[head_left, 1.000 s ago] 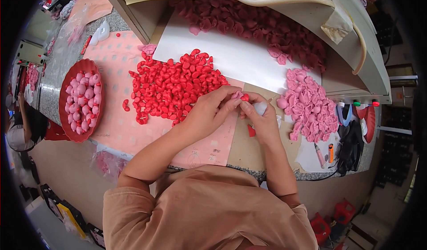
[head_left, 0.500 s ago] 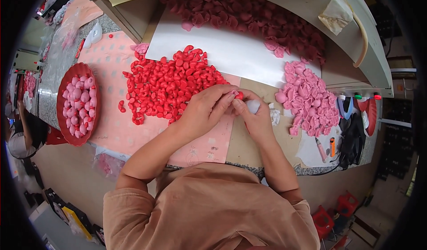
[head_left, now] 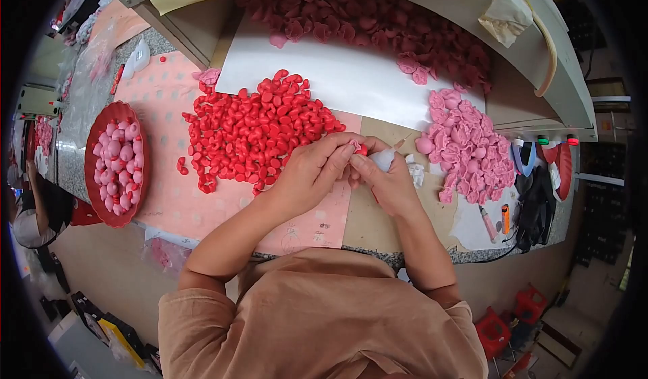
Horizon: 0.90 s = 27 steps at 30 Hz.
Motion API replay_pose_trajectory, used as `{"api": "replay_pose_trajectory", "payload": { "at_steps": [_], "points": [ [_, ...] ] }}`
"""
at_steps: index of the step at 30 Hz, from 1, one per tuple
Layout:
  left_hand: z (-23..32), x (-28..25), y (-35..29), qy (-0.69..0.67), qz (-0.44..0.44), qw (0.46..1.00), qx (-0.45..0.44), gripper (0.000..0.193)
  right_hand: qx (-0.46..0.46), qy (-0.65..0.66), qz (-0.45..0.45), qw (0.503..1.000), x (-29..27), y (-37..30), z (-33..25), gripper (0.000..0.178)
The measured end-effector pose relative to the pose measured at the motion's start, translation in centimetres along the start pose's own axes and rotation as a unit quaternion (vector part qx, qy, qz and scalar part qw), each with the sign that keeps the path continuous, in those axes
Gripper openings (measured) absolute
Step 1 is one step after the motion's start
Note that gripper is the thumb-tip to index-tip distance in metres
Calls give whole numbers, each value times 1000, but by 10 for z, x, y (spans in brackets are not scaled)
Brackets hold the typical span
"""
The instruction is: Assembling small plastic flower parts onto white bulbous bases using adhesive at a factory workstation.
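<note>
My left hand (head_left: 312,175) and my right hand (head_left: 395,184) meet over the near middle of the table, fingers closed. Between their fingertips is a small pink-and-red piece (head_left: 362,149), the pink part cupped and thin-walled, the red part glossy. My left thumb and fingers pinch its pink side; my right thumb presses near the red. Tucked in my right hand is a small whitish squeeze bottle (head_left: 382,159) with a thin nozzle pointing up and right. Just beyond my left hand lies a heap of glossy red rounded pieces (head_left: 250,132). Right of my hands sits a pile of pink petal-like cups (head_left: 469,146).
A red scalloped dish (head_left: 94,193) of pink-and-red pieces stands at the left. More pink cups (head_left: 378,18) fill the cabinet (head_left: 520,99) beyond white paper (head_left: 290,68). Crumpled tissue (head_left: 416,174), an orange-handled tool (head_left: 505,218) and a black bag (head_left: 536,207) lie rightward.
The view has shifted slightly. Both hands stay together around the piece, and the bottle's nozzle has come into sight above my right hand.
</note>
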<state>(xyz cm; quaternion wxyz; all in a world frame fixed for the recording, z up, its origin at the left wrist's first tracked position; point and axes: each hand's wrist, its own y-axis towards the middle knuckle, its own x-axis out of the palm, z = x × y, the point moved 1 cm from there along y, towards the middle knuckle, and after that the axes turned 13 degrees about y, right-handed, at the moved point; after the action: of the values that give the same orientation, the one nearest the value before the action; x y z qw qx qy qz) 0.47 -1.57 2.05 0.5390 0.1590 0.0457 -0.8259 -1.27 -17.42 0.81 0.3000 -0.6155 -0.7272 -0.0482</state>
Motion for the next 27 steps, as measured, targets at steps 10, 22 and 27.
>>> {"api": "replay_pose_trajectory", "payload": {
  "at_steps": [10, 22, 27],
  "points": [
    [2, -3, 1, -119, -52, 990, -57, 31, 33, 86, -24, 995, 0, 2, 1, 27],
    [-18, -9, 4, -103, -45, 994, 1, 50, 93, 241, -57, 964, 3, -9, -3, 29],
    [-7, -6, 9, -411, 11, 910, -54, 40, -24, -27, 3, 999, -7, -12, -26, 24]
  ]
}}
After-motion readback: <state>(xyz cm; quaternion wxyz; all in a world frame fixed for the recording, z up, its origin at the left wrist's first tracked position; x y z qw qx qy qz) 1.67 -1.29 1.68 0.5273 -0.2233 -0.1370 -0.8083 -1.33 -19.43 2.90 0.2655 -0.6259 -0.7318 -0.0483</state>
